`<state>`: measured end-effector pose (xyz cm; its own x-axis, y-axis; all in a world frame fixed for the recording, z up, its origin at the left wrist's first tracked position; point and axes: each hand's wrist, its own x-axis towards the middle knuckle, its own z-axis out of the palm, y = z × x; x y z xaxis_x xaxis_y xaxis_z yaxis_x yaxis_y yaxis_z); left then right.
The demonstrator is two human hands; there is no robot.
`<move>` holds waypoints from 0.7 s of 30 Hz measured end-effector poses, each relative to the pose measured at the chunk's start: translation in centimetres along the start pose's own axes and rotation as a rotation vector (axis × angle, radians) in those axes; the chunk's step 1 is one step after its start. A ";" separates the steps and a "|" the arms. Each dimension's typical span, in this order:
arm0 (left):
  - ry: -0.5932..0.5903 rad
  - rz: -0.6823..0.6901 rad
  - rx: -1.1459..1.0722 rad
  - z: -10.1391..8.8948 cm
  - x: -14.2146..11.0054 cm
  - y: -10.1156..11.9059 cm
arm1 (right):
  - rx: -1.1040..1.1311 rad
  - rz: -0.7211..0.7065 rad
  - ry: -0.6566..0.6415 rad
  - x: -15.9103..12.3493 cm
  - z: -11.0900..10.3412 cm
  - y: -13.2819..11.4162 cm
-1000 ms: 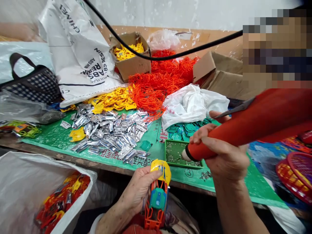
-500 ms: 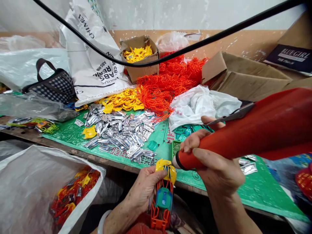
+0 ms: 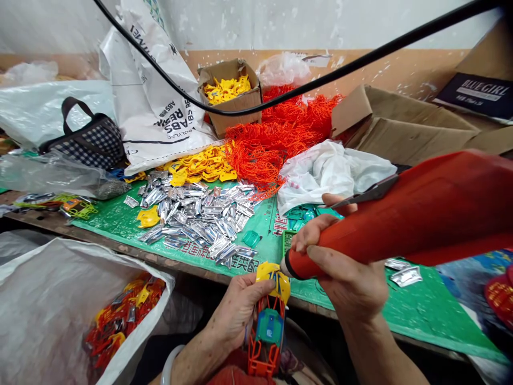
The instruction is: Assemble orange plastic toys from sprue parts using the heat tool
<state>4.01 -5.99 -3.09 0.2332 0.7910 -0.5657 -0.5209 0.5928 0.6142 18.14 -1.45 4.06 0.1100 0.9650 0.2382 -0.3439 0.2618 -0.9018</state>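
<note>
My left hand (image 3: 236, 302) is closed around a toy car body (image 3: 268, 329) with a yellow front piece, an orange-red lattice frame and a translucent teal middle part. Its thumb presses on the yellow front piece (image 3: 276, 280). My right hand (image 3: 344, 272) is wrapped round a big red electric screwdriver (image 3: 385, 224), which has a dark lever along its upper side. The tool's tip (image 3: 285, 267) is at the right edge of the yellow piece; its exact contact point is too small to make out. Index fingers rest near the lever.
Silver parts (image 3: 200, 214), yellow parts (image 3: 204, 167) and orange-red frames (image 3: 272, 133) lie heaped on the green-covered table (image 3: 116, 219). Lower left, a white sack (image 3: 40, 305) holds assembled pieces. A black cable (image 3: 344, 69) crosses overhead. Cardboard boxes (image 3: 417, 133) stand at the back.
The screwdriver and my right hand have shifted left and slightly down, bringing the tip to the yellow piece. The cable has swung a little. My left hand holds nearly still.
</note>
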 end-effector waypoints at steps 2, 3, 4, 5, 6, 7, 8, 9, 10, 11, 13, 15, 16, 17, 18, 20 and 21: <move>0.006 -0.004 -0.002 0.0 0.1 0.0 | -0.025 -0.001 -0.021 -0.2 -0.2 0.2; 0.008 -0.004 -0.003 0.0 0.1 0.0 | -0.041 -0.003 -0.030 -0.2 -0.3 0.2; 0.008 -0.004 -0.005 0.0 0.1 0.0 | -0.057 -0.007 -0.039 -0.3 -0.5 0.3; 0.004 -0.003 -0.008 0.0 0.1 0.0 | -0.073 -0.013 -0.049 -0.4 -0.6 0.4; 0.001 -0.001 -0.012 0.0 0.1 0.0 | -0.088 -0.024 -0.063 -0.4 -0.6 0.4; -0.003 0.003 -0.016 0.0 0.1 0.0 | -0.100 -0.037 -0.077 -0.5 -0.7 0.5; -0.006 0.006 -0.019 -0.1 0.1 -0.1 | -0.108 -0.048 -0.090 -0.5 -0.8 0.5; -0.009 0.008 -0.022 -0.1 0.1 -0.1 | -0.113 -0.059 -0.100 -0.5 -0.8 0.5; -0.011 0.009 -0.021 -0.1 0.0 -0.1 | -0.116 -0.068 -0.107 -0.4 -0.8 0.6; -0.013 0.011 -0.020 -0.1 0.0 -0.2 | -0.118 -0.075 -0.111 -0.4 -0.8 0.6; -0.016 0.014 -0.015 -0.1 -0.1 -0.3 | -0.120 -0.087 -0.121 -0.4 -0.8 0.7; -0.014 0.021 -0.010 -0.1 -0.1 -0.3 | -0.122 -0.100 -0.142 -0.4 -0.7 0.8; -0.011 0.026 -0.005 -0.1 -0.2 -0.4 | -0.122 -0.110 -0.152 -0.4 -0.7 0.8; -0.009 0.032 0.001 -0.1 -0.2 -0.4 | -0.120 -0.121 -0.160 -0.4 -0.6 0.8; -0.008 0.036 0.008 -0.1 -0.2 -0.4 | -0.118 -0.130 -0.163 -0.5 -0.6 0.9; -0.011 0.038 0.024 -0.2 -0.1 -0.4 | -0.111 -0.144 -0.164 -0.5 -0.4 0.8; -0.014 0.038 0.030 -0.2 -0.1 -0.4 | -0.108 -0.145 -0.165 -0.5 -0.4 0.8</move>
<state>4.02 -6.36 -3.36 0.2256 0.8147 -0.5342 -0.5046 0.5668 0.6512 18.18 -1.75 3.08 -0.0054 0.9094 0.4159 -0.2330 0.4034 -0.8849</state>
